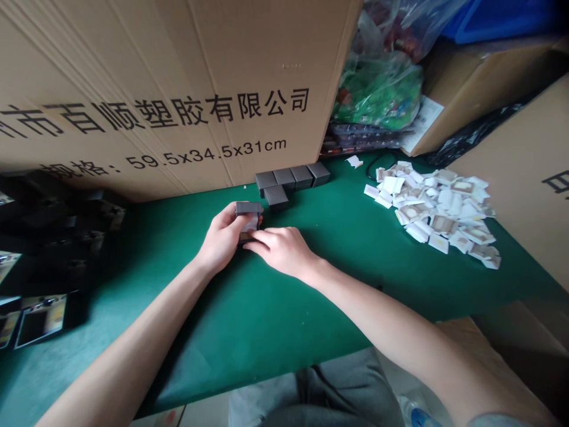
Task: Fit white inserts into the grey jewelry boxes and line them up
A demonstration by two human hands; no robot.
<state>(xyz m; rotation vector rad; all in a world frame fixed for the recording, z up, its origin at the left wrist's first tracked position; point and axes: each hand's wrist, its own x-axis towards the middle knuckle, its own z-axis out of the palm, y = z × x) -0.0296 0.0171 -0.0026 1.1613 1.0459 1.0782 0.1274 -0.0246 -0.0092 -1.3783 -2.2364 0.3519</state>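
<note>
My left hand (223,238) is wrapped round a small dark grey box (249,207), its lid raised, with something whitish inside. The thumb lies across the opening. At the box's near edge, the fingers of my right hand (284,249) are closed together and grip its lower part; their tips are partly hidden. Just beyond my hands stand several similar dark boxes (293,177), most in a row against a carton and one in front (276,197). All of these are closed.
A large printed cardboard carton (178,77) borders the back of the green table (284,314). White folded pieces (440,207) are heaped at right; dark open boxes (48,249) are stacked at left. Plastic bags (377,89) and another carton (480,77) fill the back right.
</note>
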